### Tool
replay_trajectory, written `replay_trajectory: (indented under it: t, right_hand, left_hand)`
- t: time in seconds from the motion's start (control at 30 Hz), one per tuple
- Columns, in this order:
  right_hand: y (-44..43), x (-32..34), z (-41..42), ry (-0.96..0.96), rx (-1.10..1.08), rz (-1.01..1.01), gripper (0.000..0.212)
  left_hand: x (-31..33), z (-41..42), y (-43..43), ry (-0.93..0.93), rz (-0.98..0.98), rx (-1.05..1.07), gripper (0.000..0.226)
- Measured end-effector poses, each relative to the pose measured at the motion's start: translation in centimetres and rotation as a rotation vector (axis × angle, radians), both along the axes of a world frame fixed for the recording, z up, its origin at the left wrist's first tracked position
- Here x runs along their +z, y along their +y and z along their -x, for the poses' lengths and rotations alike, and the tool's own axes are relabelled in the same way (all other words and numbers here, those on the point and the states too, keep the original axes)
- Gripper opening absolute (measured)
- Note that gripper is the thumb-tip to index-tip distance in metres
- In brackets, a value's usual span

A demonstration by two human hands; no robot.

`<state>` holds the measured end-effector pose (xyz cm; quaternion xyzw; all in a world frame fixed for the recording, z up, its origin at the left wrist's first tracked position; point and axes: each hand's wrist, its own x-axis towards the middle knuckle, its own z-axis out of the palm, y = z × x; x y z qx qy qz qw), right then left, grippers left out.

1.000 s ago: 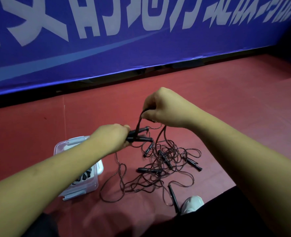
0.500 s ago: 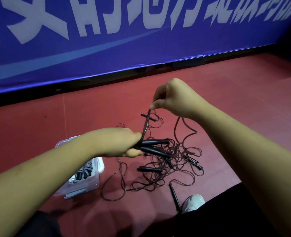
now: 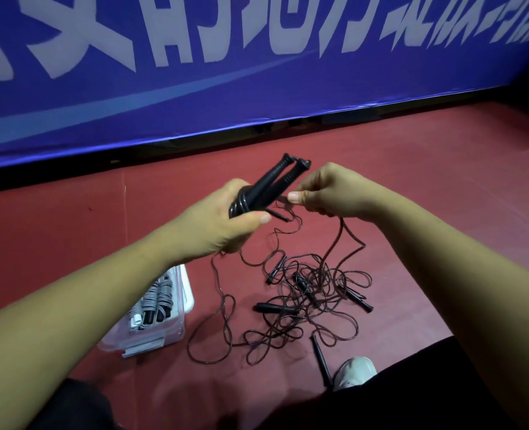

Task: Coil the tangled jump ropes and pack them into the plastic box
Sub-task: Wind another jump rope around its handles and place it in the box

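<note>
L hand (image 3: pixel 222 221): fingers (image 3: pixel 257 218) curled tight round two black handles (image 3: pixel 275 181) held side by side, w/ a few turns of cord wound at their base; handle ends point up and away. R hand (image 3: pixel 328 193): thumb + forefinger pinch the cord (image 3: pixel 345 234) just beside the handles, other fingers curled over it; cord drops from under this hand to the floor (image 3: pixel 443 212)

Below: free cord runs into the tangle (image 3: pixel 312 293) of other ropes + loose handles, near the shoe (image 3: pixel 356 370). Plastic box (image 3: pixel 190 293) sits on floor under L forearm, open, coiled ropes (image 3: pixel 157 299) inside

Risks, as I judge:
- free length looks threaded thru the heap; next wrap may lift the whole heap or cinch a knot. Cause: pulling before the strand is freed
- turns at the base could slip off if L grip eases while R hand re-takes the cord
- loops wound slack = fat bundle, poor fit in box beside those packed
- stray handle (image 3: pixel 320 358) by shoe could snag or get stepped on
</note>
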<state>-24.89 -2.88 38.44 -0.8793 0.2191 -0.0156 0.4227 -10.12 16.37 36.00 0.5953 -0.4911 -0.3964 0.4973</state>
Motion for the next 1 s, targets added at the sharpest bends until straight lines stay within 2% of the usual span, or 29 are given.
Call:
replay_trajectory:
  t: [0.03, 0.1, 0.3, 0.47, 0.6, 0.77, 0.87, 1.0]
  right_hand:
    - [0.1, 0.1, 0.0, 0.005, 0.024, -0.016, 0.023]
    - [0.4, 0.3, 0.1, 0.007, 0.051, -0.022, 0.026]
    - [0.8, 0.8, 0.2, -0.019, 0.076, 0.017, 0.028]
    - [0.8, 0.6, 0.4, -0.016, 0.077, 0.086, 0.025]
    - [0.9, 0.7, 0.7, -0.029, 0.087, 0.069, 0.022]
    - [1.6, 0.5, 0.5, -0.016, 0.093, 0.116, 0.02]
    - [1.7, 0.5, 0.6, 0.003, 0.058, 0.091, 0.022]
    - [2.3, 0.8, 0.7, 0.015, 0.035, 0.055, 0.026]
  left_hand:
    - [0.1, -0.4, 0.0, 0.025, -0.001, 0.018, 0.042]
    - [0.3, -0.8, -0.2, 0.052, 0.026, 0.037, 0.047]
    - [0.3, -1.6, -1.0, 0.114, 0.007, 0.15, 0.019]
    - [0.0, -1.9, -1.2, 0.151, 0.002, 0.166, 0.027]
    - [-0.3, -2.1, -1.5, 0.129, -0.037, 0.215, 0.018]
    - [-0.5, -3.4, -1.7, 0.136, -0.052, 0.264, 0.022]
    - [-0.9, -3.7, -1.7, 0.125, -0.06, 0.257, 0.028]
    - [-1.3, -3.9, -2.1, 0.124, -0.107, 0.283, 0.022]
